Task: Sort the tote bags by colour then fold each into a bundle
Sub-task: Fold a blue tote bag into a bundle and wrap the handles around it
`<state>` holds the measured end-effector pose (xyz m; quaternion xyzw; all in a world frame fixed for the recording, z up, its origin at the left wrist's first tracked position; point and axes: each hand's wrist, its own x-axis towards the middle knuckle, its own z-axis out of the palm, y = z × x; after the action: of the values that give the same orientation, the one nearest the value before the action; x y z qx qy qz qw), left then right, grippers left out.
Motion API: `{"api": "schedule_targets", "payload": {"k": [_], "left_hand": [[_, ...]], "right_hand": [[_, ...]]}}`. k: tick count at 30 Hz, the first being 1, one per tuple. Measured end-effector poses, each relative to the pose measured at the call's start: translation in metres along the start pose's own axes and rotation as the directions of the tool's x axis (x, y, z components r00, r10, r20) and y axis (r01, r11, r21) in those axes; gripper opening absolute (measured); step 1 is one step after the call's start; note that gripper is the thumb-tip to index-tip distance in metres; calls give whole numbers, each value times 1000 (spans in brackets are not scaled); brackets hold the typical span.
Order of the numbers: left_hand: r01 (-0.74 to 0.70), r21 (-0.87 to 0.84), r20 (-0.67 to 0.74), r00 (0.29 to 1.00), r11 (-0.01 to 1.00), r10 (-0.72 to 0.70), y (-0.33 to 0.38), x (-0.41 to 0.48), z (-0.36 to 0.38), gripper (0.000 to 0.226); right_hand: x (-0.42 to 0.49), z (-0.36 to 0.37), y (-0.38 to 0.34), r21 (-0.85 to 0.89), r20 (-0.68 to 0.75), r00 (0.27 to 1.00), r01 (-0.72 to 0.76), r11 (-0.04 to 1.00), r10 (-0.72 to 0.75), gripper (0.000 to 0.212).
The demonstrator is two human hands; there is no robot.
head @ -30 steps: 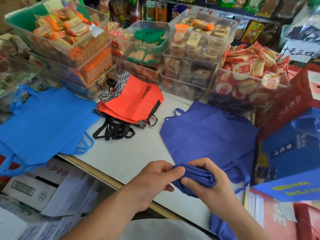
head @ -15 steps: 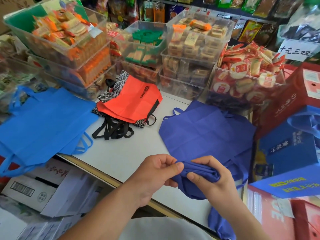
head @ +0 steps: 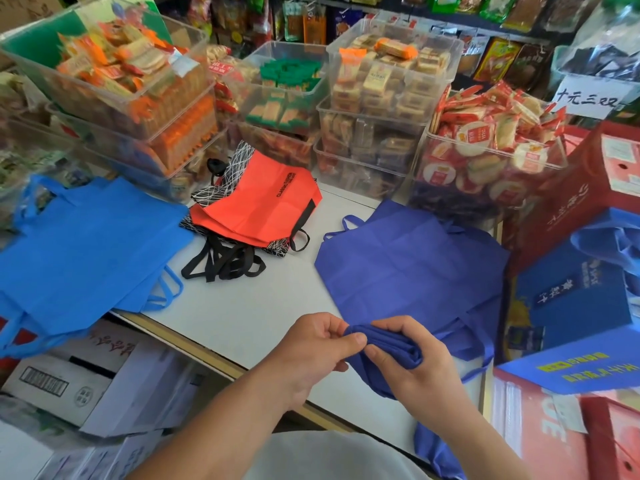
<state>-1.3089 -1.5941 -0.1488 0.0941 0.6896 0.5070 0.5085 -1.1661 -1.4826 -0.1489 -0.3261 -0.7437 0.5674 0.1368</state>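
Head view: folding the half-rolled tote [head: 394, 342] into a bundle.
Sorting is looking complete: light-blue totes [head: 86, 244] are lying at the left of the desk [head: 242, 306], orange totes [head: 263, 202] at the middle, dark-blue totes [head: 408, 268] at the right. Folding is, in my judgement, only beginning; no finished bundle is showing. I am holding the half-rolled tote over the desk's near edge, my left hand [head: 311, 351] pinching one end, my right hand [head: 419, 372] curling around the roll.
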Motion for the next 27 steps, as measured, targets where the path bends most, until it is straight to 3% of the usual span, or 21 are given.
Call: {"api": "schedule_targets", "payload": {"k": [4,7,10,12,14,17,19,24,27], "left_hand": [[-6,87,-40,999,996,9,-1,2,2,8],[-135,302,-188,962,943,198,-6,1,15,10],[-225,543,-237,883,809,405,-12,-3,24,16],[-232,590,-229,870,773,436,-13,-3,25,16],[-228,520,-224,894,823,389,-11,-3,23,13],[-140,193,-181,968,971,176,3,-4,18,6],[-34,23,-86,996,999,36,11,-2,13,22],[34,-56,85,996,998,-29,15,-5,7,21],[32,-60,82,996,998,-27,14,-5,4,17]], "right_hand": [[-3,3,3,-3,21,994,110,994,-110,41],[-1,11,7,-76,-64,977,200,977,-205,61],[3,11,12,-141,-115,960,238,961,-254,57],[5,7,17,-155,-97,968,215,964,-231,49],[3,2,20,-147,-34,975,210,966,-218,40],[3,-2,19,-225,-12,953,292,930,-302,35],[3,-1,15,-262,-1,932,348,900,-361,35],[1,-2,15,-263,51,901,429,864,-431,41],[2,-9,20,-263,50,922,383,885,-385,48]]}}
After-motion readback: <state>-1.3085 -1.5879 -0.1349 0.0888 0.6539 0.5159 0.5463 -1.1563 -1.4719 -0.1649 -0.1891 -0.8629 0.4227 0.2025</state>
